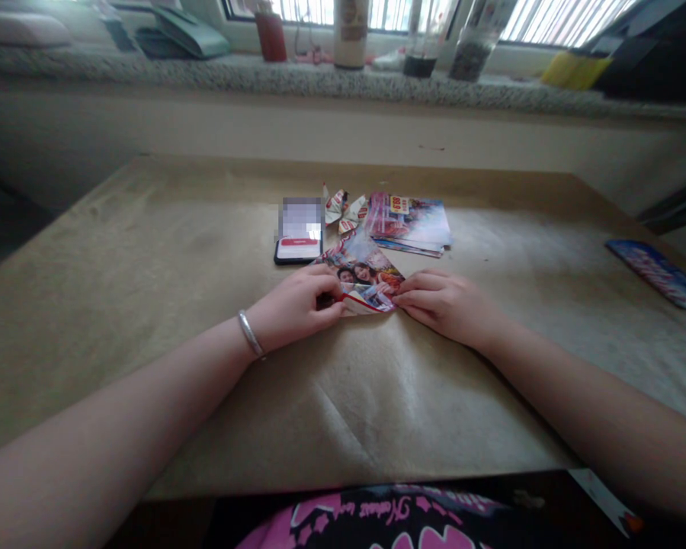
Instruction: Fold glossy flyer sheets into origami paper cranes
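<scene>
A printed sheet of glossy paper [366, 271], partly folded, lies on the table between my hands, its near edge turned up. My left hand [306, 301] pinches its left corner between thumb and fingers; a silver bangle circles that wrist. At the right corner, the fingertips of my right hand [443, 305] are closed together on the paper. Just beyond the sheet stand folded paper figures [347, 212], shaped like origami cranes. A phone [299, 248] with a lit, partly blurred screen lies left of them. To their right rests a stack of colourful printed sheets [417, 221].
A tan cover lies over the table [149, 305]. Near the right edge is a blue printed packet or leaflet [657, 271]. Behind the table, the speckled stone windowsill [297, 82] holds a red bottle [270, 34], jars, a yellow item [575, 70] and a dark bag-like object [657, 57].
</scene>
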